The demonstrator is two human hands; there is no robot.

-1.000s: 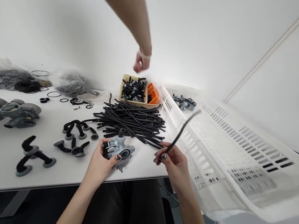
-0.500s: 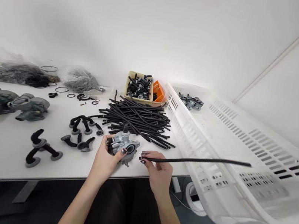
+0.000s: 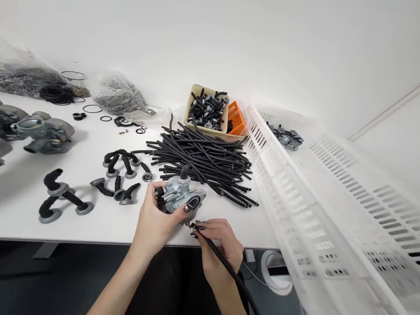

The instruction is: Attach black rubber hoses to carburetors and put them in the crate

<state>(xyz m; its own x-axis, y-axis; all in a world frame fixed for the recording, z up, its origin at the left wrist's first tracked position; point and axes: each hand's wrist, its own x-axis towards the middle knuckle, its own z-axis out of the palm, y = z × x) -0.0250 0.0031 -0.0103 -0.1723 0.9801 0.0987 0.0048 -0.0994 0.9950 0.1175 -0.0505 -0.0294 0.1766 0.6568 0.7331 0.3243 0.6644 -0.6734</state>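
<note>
No text, label, brand, number or sign could be read anywhere in the view. The metal part held at the counter's near edge was too small and blurred to show any marking, and the clear bags, the parts trays and the white crate showed none.
</note>
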